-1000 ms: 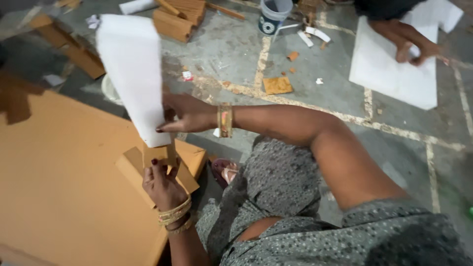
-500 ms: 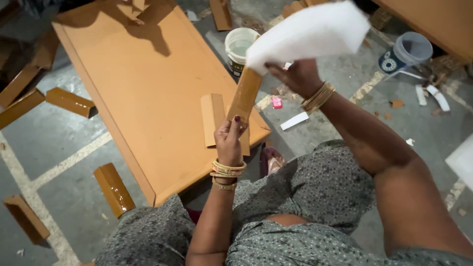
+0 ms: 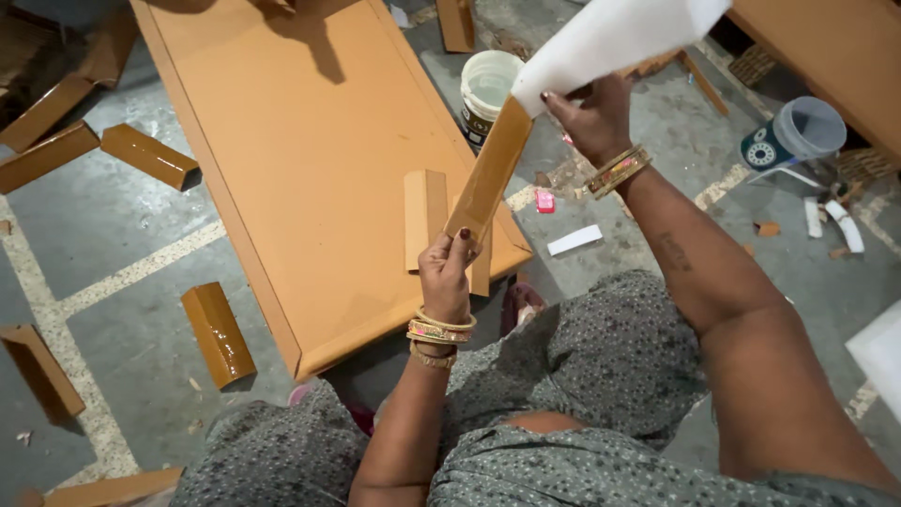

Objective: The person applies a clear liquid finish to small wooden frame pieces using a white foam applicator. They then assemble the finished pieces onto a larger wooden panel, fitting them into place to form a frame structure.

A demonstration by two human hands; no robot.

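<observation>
My left hand (image 3: 448, 272) grips the lower end of a long brown strip (image 3: 492, 169) held slanted above the floor. My right hand (image 3: 591, 117) pinches a white sheet (image 3: 615, 38) at the strip's upper end, where the sheet peels away from the brown surface. Under the strip lies a big brown board (image 3: 300, 141) with a folded brown angle piece (image 3: 424, 218) on it. Both wrists wear gold bangles.
A white glue bucket (image 3: 488, 89) stands just beyond the board. Several brown angle pieces (image 3: 218, 333) lie on the grey floor at the left. A grey tub (image 3: 798, 131), white tubes and paper scraps lie at the right. Another brown board (image 3: 826, 47) sits top right.
The view has swung left, bringing the large board under my hands. The white sheet has peeled further up the strip, toward its far end.
</observation>
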